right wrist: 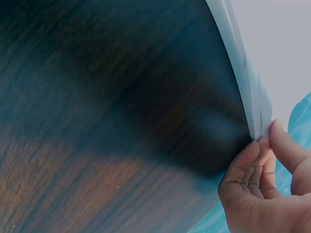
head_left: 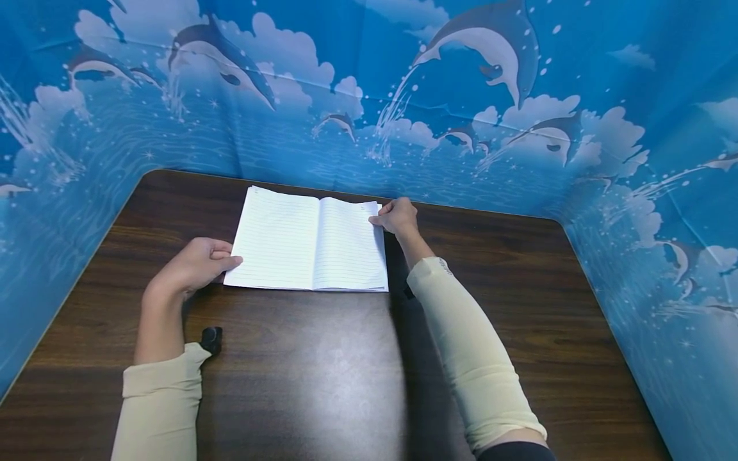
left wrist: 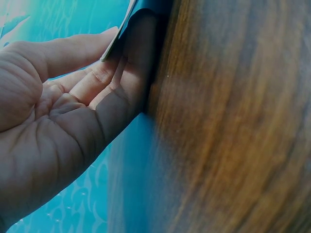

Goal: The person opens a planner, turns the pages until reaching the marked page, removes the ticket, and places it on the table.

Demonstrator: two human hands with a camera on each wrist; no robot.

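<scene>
An open notebook with lined white pages lies near the far edge of the table, its centre fold running up the middle. My left hand pinches its lower left edge, thumb on top of the page and fingers underneath. In the left wrist view that hand has the thin page edge between thumb and fingers. At the upper right corner, my right hand pinches the page edge. The right wrist view shows thumb and fingertips of this hand meeting at the corner of several page layers.
The dark wood-grain table has rounded far corners. A blue curtain printed with dolphins and clouds hangs behind it and along both sides. Pale sleeves cover both forearms, and a small black object sits at the left cuff.
</scene>
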